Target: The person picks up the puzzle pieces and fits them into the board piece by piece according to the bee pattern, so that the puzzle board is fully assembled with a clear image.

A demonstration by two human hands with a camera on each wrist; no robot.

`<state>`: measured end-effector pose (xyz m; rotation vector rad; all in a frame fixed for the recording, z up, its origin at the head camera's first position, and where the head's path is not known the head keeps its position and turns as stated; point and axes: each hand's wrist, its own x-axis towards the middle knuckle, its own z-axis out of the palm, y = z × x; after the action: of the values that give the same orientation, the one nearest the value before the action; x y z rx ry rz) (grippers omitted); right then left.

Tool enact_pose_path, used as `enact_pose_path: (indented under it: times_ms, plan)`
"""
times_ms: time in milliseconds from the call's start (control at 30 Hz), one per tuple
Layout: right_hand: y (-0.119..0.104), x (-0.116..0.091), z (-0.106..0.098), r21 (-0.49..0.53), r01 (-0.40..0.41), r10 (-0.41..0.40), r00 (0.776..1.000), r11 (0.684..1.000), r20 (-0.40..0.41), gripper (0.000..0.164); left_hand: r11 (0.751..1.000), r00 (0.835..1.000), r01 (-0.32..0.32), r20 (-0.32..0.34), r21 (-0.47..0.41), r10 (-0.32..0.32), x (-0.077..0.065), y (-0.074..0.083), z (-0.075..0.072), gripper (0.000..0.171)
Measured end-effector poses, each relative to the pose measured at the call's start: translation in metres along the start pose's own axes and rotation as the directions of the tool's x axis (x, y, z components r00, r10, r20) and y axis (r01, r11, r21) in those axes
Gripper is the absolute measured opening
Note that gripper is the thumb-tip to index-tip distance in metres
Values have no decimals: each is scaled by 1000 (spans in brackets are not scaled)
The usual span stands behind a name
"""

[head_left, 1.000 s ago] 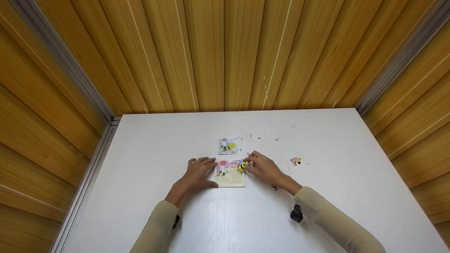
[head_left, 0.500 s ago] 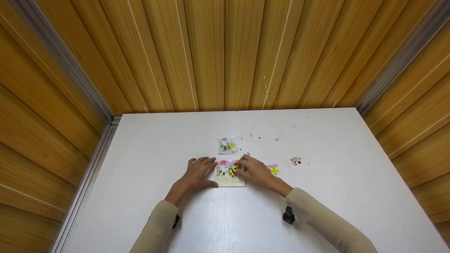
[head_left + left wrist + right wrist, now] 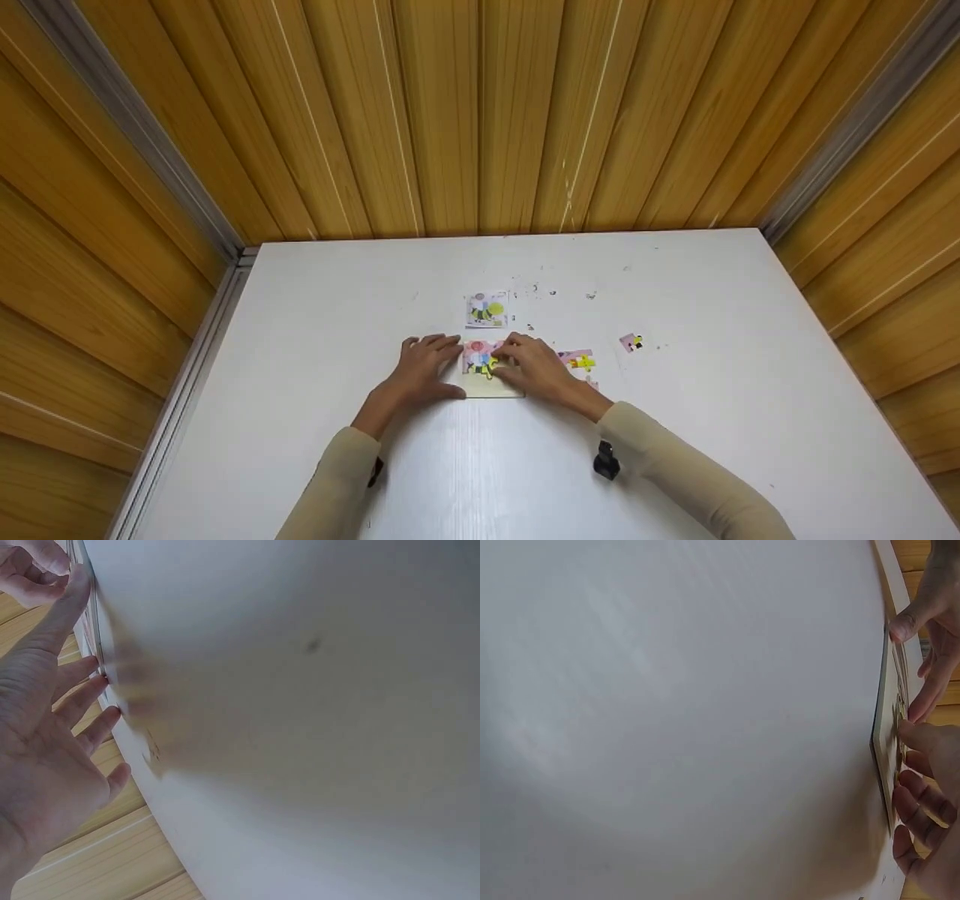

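Note:
A small square puzzle tray [image 3: 487, 391] lies on the white table, with pink pieces in its upper part and bare pale wood along its near side. My left hand [image 3: 420, 371] rests at its left edge, thumb and fingers extended. In the left wrist view, the left hand's [image 3: 52, 742] fingers are spread along the tray's rim. My right hand [image 3: 541, 370] pinches a yellow-and-black puzzle piece [image 3: 492, 368] over the tray's middle; the fingers partly hide it. The right wrist view shows the tray [image 3: 883, 731] edge-on, both hands at it.
Above the tray lies a picture card [image 3: 486, 310] of a bee. Loose puzzle pieces [image 3: 581, 361] lie right of my right hand, and a pink-and-yellow piece [image 3: 631, 343] is farther right. Dark specks mark the tabletop. Wooden panels [image 3: 480, 120] stand behind the table.
My right hand has moved left over the tray, carrying the yellow-and-black piece from the upper right corner to the middle. Loose pieces behind it came into view. The left hand has stayed put.

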<state>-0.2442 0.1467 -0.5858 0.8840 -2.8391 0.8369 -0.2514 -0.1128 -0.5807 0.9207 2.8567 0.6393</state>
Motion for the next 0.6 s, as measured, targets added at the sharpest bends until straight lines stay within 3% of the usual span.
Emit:
enact_pose_path:
  times_ms: [600]
  plan:
    - [-6, 10, 1, 12, -95, 95, 995, 995, 32, 44, 1000, 1000, 8, 11, -1, -8, 0, 0, 0, 84]
